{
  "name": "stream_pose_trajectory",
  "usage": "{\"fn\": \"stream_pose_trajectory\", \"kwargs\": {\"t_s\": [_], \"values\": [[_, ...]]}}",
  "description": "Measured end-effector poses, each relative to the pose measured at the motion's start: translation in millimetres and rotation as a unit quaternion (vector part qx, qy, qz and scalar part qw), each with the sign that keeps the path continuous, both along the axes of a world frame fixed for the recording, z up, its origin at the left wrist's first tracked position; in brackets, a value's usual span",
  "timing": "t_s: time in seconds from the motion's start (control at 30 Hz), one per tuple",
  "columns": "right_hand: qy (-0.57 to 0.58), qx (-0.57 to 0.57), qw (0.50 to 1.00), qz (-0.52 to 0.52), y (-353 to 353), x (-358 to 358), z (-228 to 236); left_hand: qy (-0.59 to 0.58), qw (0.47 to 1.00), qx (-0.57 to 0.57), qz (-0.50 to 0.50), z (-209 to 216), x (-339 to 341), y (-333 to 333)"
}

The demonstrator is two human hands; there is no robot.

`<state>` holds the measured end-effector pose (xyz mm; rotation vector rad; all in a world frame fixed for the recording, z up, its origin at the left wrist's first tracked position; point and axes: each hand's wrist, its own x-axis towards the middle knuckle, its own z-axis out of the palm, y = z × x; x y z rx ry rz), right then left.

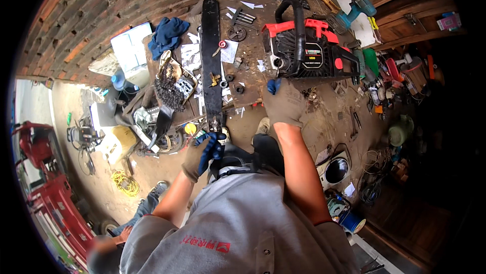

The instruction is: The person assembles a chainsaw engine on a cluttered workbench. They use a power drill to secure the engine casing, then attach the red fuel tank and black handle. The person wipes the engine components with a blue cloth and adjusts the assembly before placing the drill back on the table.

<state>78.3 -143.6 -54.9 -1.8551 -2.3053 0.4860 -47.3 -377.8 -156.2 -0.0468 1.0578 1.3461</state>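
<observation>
A red and black chainsaw [304,51] lies on the wooden worktable with its black handle arching over it. My right hand [284,104], in a grey glove with blue finger coating, is closed against the saw's near left corner. What its folded fingers hold is hidden. To the left, a long dark guide bar [210,56] stretches across the table toward me. The gloved fingers of my left hand [203,153] curl around the bar's near end, just past the table edge. A small red and yellow piece [222,44] lies on the bar.
A dark blue cloth [168,37], a dirty open casing [174,84] and a round sprocket-like part [236,33] lie on the table. A cordless drill [358,9] sits at the back right. Tools litter the floor. Another person's hand [123,234] shows lower left.
</observation>
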Motion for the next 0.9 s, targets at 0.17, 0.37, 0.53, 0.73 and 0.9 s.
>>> {"fn": "stream_pose_trajectory", "kwargs": {"t_s": [0.17,0.37,0.53,0.73,0.9], "values": [[-0.018,-0.005,0.997,-0.075,4,-16,-15,0.036,0.998,0.027,-0.034,-2,-13,-8],[0.012,-0.02,0.992,-0.125,25,-30,-21,0.036,0.999,0.009,-0.039,-5,-20,-15],[0.058,-0.04,0.978,-0.195,41,-40,-43,0.021,0.999,-0.003,-0.04,-12,-21,-20],[0.135,-0.099,0.958,-0.234,42,-38,-40,0.092,0.991,-0.007,-0.097,-3,-20,-21],[0.122,-0.111,0.965,-0.205,31,-25,-16,0.11,0.992,-0.034,-0.06,-28,-21,-37]]}}
